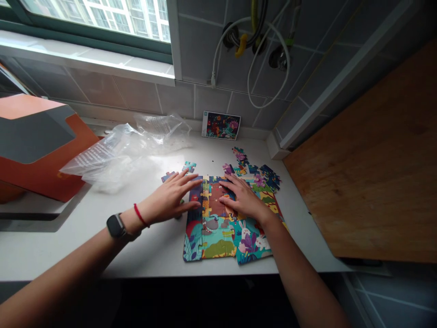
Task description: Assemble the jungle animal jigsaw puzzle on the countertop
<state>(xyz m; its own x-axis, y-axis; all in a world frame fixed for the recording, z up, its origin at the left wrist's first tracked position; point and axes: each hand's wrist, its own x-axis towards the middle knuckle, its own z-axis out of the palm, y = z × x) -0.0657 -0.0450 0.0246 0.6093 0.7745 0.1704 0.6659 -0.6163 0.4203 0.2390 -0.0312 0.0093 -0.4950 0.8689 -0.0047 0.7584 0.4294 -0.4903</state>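
Note:
A partly joined jigsaw puzzle (pixel 218 246) with bright animals lies on the white counter, its lower right section set slightly askew. My left hand (pixel 174 196) rests at the puzzle's left edge with fingers spread, fingertips over the dark strip there. My right hand (pixel 242 198) lies over the upper middle, fingers stretched out on the joined pieces. Neither hand visibly grips a piece. Beyond my left fingers are a teal loose piece (pixel 189 166) and a dark blue one (pixel 168 176). Several loose puzzle pieces (pixel 271 177) lie heaped behind the right side.
A small picture card (pixel 221 125) leans on the tiled wall. Crumpled clear plastic bags (pixel 116 150) and an open orange box (pixel 41 146) stand at the left. A wooden panel (pixel 368 164) borders the counter's right side. White cable (pixel 251 86) hangs on the wall.

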